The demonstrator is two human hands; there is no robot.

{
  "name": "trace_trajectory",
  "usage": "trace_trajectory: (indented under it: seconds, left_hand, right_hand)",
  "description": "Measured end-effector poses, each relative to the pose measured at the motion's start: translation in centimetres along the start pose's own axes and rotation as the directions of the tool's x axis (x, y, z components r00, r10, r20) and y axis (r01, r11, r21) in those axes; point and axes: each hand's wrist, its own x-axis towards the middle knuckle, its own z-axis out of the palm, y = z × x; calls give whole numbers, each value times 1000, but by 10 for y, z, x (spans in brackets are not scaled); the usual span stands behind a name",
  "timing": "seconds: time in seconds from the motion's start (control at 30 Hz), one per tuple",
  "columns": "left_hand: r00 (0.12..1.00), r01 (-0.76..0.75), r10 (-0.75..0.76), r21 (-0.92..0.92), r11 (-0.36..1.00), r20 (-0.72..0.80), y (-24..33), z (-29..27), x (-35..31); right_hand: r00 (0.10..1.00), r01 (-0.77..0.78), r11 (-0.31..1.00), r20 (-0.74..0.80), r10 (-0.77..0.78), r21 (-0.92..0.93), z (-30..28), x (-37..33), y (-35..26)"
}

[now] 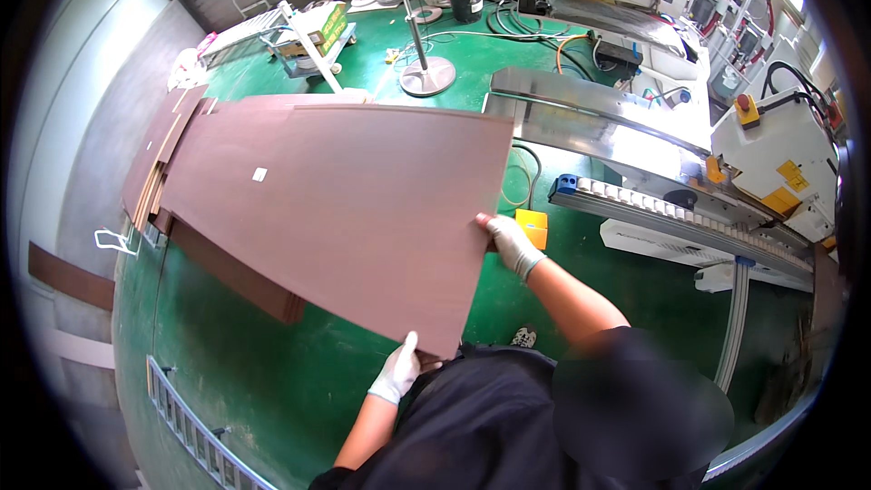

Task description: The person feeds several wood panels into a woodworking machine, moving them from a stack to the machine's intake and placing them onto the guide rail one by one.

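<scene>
A large reddish-brown panel [363, 191] stretches from my body toward the far left, with a small white label [259, 174] on its face. My left hand [399, 370], in a pale glove, grips its near corner, thumb on top and fingers beneath. Farther up the right edge, my right hand [510, 243] is closed on the panel in a like glove with bare fingertips. The panel's far end lies over or against a stack of brown panels [163, 159]; exactly where they touch is hidden.
At right stands a machine with a roller rail [671, 209] and a metal bed [590, 118]. A yellow box [533, 229] sits on the floor beside my right hand. A fan [426, 75], hoses and a loaded cart [313, 41] are beyond. A metal frame [195, 426] lies lower left.
</scene>
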Motion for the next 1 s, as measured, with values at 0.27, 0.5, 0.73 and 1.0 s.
trace_trajectory:
  seconds: [0.27,0.5,0.73,1.0]
  left_hand:
    - [920,-375,215,-586,718,-327,49,-18,52]
    - [854,-466,164,-587,662,-493,130,-98,53]
    - [830,-492,193,-524,695,-523,135,-103,100]
    - [956,-251,103,-581,774,-276,136,-64,84]
  right_hand:
    - [956,47,994,-283,-73,-99,-98,-25,-13]
    - [927,222,960,-342,-152,174,-190,-81,6]
    - [911,41,987,-412,26,154,-136,-192,67]
    - [768,99,950,-584,-263,-298,-144,-232,61]
